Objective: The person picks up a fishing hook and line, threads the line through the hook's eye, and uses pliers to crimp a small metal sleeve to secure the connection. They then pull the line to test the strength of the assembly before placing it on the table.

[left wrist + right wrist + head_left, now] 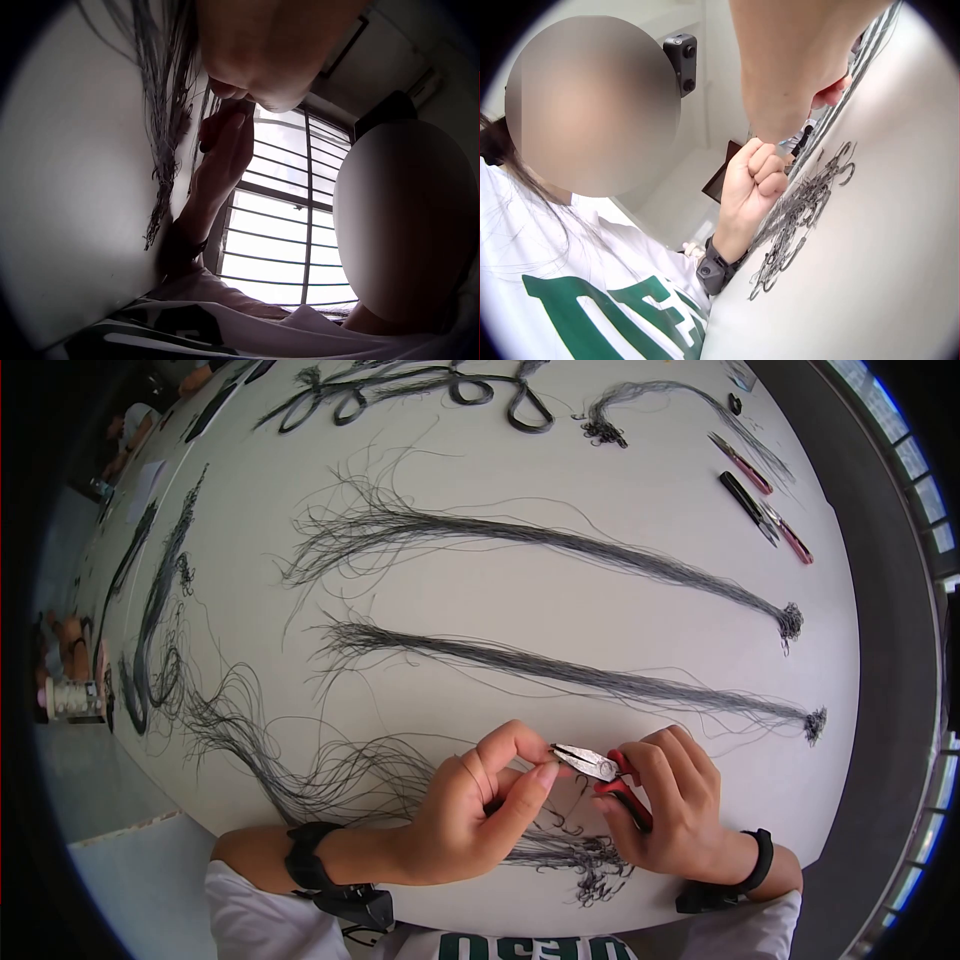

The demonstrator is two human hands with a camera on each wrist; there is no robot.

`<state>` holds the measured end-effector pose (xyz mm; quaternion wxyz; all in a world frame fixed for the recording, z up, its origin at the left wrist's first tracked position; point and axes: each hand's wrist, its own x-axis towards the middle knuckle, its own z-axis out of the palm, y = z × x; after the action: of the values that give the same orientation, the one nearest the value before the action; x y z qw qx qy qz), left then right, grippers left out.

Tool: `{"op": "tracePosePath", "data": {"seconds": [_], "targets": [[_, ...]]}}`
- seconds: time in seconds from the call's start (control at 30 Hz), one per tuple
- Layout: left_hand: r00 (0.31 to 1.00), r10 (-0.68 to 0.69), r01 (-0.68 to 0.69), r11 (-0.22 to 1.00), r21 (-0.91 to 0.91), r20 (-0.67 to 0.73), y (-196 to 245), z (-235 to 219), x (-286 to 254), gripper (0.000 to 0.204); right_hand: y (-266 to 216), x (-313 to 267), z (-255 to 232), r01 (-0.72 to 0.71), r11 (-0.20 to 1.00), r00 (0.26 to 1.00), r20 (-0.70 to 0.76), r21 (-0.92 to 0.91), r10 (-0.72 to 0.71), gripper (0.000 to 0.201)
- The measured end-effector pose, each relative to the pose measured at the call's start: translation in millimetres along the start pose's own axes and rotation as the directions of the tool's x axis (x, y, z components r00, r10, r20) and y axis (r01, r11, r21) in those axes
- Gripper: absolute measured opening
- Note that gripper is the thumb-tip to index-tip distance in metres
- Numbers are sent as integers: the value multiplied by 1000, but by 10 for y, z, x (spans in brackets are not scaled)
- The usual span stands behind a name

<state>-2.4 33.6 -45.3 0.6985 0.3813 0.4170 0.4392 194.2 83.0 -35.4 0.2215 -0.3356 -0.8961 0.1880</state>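
Gripping red-handled pliers [592, 764] in right hand [672, 795]

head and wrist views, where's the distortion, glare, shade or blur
Head: fisheye bowing around the table, pliers fairly clear; left wrist: window blown out bright, right hand in shade; right wrist: table pale and bright, blurred disc over the person's head.

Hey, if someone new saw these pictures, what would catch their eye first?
Most likely the red-handled pliers in the right hand, their tip at the left hand, low in the head view. Next come the two long, dark bundles of strands, lying across the pale table beyond the hands. In the right wrist view, a tangle of dark hooks on the table also stands out.
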Motion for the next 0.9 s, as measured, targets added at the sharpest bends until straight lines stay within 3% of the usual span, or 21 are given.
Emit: {"op": "tracePosePath", "data": {"seconds": [0.3,0.4,0.63,0.73,0.8,0.9], "targets": [[1000,4,-4,1000,6,13,16,11,-2,7,-12,-13,-8,-31,999,999,34,30,30,27],[998,-3,-5,992,129,61,51,-3,13,11,-21,-1,-13,-83,991,996,51,102,78,25],[996,-4,-6,993,118,84,33,7,30,9,8,10,-25,-116,976,992,69,184,105,25],[993,61,-76,987,143,103,-2,5,29,7,26,4,-24,-129,970,990,78,205,115,25],[1000,-13,11,996,90,21,13,20,3,7,35,0,-20,-140,966,989,85,216,125,25],[1000,-8,7,993,117,6,6,23,-18,8,47,5,-18,-139,963,989,91,231,121,25]]}}
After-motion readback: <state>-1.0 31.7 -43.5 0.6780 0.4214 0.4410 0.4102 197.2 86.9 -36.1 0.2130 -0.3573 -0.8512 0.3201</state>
